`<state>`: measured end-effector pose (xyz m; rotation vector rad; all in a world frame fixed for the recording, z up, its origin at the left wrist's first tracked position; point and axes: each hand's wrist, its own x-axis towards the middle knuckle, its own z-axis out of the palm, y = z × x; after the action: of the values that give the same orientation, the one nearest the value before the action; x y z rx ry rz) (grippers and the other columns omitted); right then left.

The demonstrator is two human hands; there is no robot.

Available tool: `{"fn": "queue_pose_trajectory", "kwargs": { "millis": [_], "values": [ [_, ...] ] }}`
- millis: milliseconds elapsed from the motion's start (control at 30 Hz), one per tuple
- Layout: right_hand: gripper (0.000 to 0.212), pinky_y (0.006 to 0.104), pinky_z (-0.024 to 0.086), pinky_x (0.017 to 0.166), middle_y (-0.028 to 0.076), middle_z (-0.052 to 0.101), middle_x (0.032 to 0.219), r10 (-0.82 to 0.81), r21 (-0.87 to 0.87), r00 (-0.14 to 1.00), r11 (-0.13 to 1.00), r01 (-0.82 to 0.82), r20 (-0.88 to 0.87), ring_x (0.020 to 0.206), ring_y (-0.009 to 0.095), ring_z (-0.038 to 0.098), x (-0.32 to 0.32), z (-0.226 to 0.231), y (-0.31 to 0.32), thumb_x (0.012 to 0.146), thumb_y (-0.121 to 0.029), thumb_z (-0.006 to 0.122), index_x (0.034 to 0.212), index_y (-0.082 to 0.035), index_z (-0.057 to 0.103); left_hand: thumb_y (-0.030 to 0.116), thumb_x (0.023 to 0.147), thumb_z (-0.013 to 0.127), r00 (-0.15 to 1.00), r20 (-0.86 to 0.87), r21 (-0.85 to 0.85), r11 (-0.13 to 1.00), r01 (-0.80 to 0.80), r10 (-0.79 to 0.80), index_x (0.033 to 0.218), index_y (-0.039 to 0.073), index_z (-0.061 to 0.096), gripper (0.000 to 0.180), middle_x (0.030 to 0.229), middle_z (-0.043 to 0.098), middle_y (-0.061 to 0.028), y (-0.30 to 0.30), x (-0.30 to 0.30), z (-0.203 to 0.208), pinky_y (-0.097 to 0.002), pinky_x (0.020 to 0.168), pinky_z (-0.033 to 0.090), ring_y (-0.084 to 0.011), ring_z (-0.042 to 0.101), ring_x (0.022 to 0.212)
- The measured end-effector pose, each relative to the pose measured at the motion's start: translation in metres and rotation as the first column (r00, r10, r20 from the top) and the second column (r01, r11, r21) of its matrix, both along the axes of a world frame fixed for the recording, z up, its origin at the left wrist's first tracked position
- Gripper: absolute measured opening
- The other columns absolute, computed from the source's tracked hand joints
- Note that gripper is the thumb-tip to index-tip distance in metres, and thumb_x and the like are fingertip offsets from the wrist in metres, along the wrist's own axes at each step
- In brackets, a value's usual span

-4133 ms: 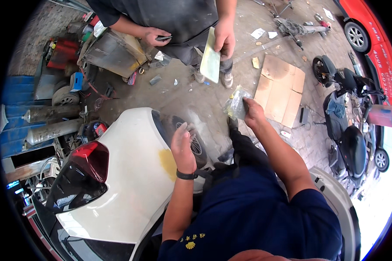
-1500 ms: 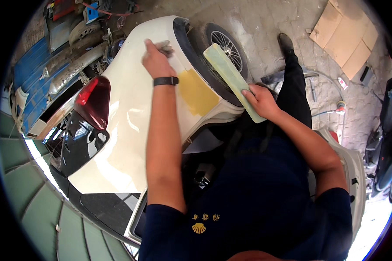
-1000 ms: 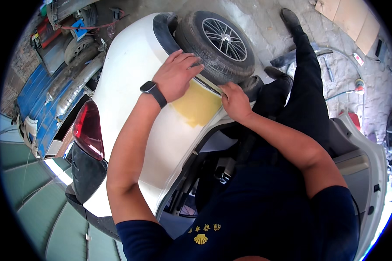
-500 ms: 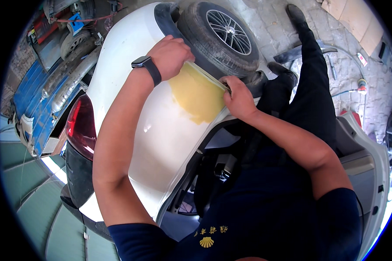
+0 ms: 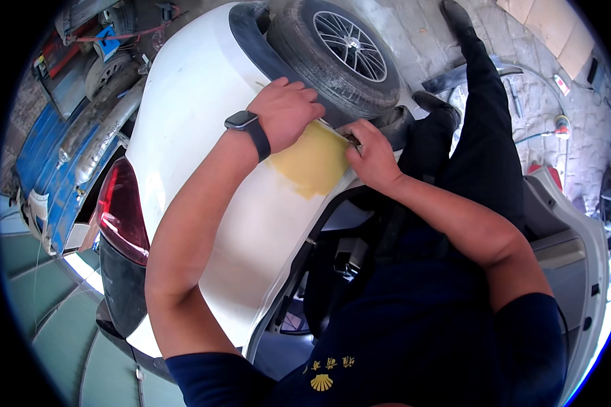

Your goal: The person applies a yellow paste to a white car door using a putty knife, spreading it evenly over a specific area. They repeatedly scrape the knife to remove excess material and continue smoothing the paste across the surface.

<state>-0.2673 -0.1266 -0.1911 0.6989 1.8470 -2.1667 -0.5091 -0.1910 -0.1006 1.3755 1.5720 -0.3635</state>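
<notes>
A white car's rear fender (image 5: pixel 190 88) lies before me, with a patch of yellow filler (image 5: pixel 312 163) beside the wheel arch. My left hand (image 5: pixel 286 114), a dark watch (image 5: pixel 243 122) on its wrist, rests at the arch edge over the upper part of the patch. Its fingers are curled, and whatever lies under them is hidden. At the patch's right corner, my right hand (image 5: pixel 373 152) is closed, thumb and forefinger pinching at the arch edge. A small dark bit shows at those fingertips, too small to name.
The wheel (image 5: pixel 339 54) stands just beyond both hands. An open car door (image 5: pixel 567 251) is at my right. A red tail light (image 5: pixel 123 210) sits at the left. A hose and a small tool (image 5: pixel 561 127) lie on the paved floor, near a dark curved piece (image 5: pixel 448 80).
My left hand has slid along the arch edge toward my right hand, covering more of the yellow patch. The right hand stays at nearly the same spot. The view has shifted slightly.
</notes>
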Motion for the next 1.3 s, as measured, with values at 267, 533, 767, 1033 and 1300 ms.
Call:
{"fn": "queue_pose_trajectory", "kwargs": {
  "millis": [267, 533, 767, 1033, 1300],
  "values": [
    [0.034, 0.0434, 0.053, 0.094, 0.016, 0.065, 0.107, -0.002, -0.037, 1.000, 0.999, 0.002, -0.018, 0.105, 0.037, 0.065, 0.001, -0.001, 0.000, 0.079, -0.003, 0.064, 0.112, -0.002, 0.070, -0.005, 0.078, 0.065, 0.997, 0.053, 0.037, 0.998, -0.059, 0.057, 0.103, 0.010, 0.079, 0.032, 0.101, 0.068, -0.0034, -0.009, -0.005, 0.000, -0.0411, 0.090, 0.049, -0.0260, 0.064, 0.104],
    [0.041, 0.0414, 0.054, 0.099, 0.018, 0.064, 0.114, -0.040, 0.034, 0.999, 0.999, 0.039, 0.014, 0.110, 0.038, 0.065, 0.008, 0.012, -0.012, 0.080, 0.001, 0.062, 0.121, 0.001, 0.070, -0.004, 0.079, 0.066, 0.992, 0.077, 0.004, 0.995, -0.103, 0.102, 0.102, 0.008, 0.080, 0.030, 0.105, 0.069, -0.0022, -0.013, -0.007, 0.008, -0.0407, 0.088, 0.055, -0.0263, 0.063, 0.105],
    [0.044, 0.0422, 0.050, 0.104, 0.016, 0.061, 0.120, -0.017, 0.029, 0.998, 0.999, 0.016, 0.059, 0.118, 0.037, 0.061, 0.011, 0.015, -0.015, 0.080, 0.002, 0.063, 0.124, -0.003, 0.068, 0.002, 0.082, 0.065, 0.988, 0.106, 0.044, 0.992, -0.121, 0.116, 0.100, 0.007, 0.079, 0.023, 0.105, 0.068, -0.0041, -0.021, -0.006, 0.008, -0.0397, 0.088, 0.057, -0.0265, 0.063, 0.106],
    [0.042, 0.0425, 0.051, 0.099, 0.014, 0.060, 0.116, -0.032, -0.017, 0.995, 0.999, 0.034, 0.092, 0.113, 0.036, 0.060, 0.012, 0.013, -0.013, 0.079, 0.001, 0.065, 0.120, -0.006, 0.071, -0.003, 0.076, 0.068, 0.988, 0.113, 0.006, 0.994, -0.111, 0.110, 0.113, 0.006, 0.079, 0.040, 0.113, 0.070, -0.0052, -0.013, -0.003, 0.013, -0.0413, 0.093, 0.056, -0.0289, 0.064, 0.113],
    [0.044, 0.0405, 0.052, 0.089, 0.012, 0.061, 0.109, -0.042, -0.105, 0.990, 0.993, 0.057, 0.138, 0.103, 0.033, 0.061, 0.009, 0.012, -0.005, 0.078, 0.005, 0.063, 0.119, -0.005, 0.074, 0.006, 0.079, 0.067, 0.996, 0.089, -0.015, 1.000, -0.007, 0.009, 0.122, 0.010, 0.077, 0.044, 0.118, 0.069, -0.0016, -0.004, -0.006, 0.013, -0.0375, 0.086, 0.060, -0.0253, 0.064, 0.115]
  ]
}}
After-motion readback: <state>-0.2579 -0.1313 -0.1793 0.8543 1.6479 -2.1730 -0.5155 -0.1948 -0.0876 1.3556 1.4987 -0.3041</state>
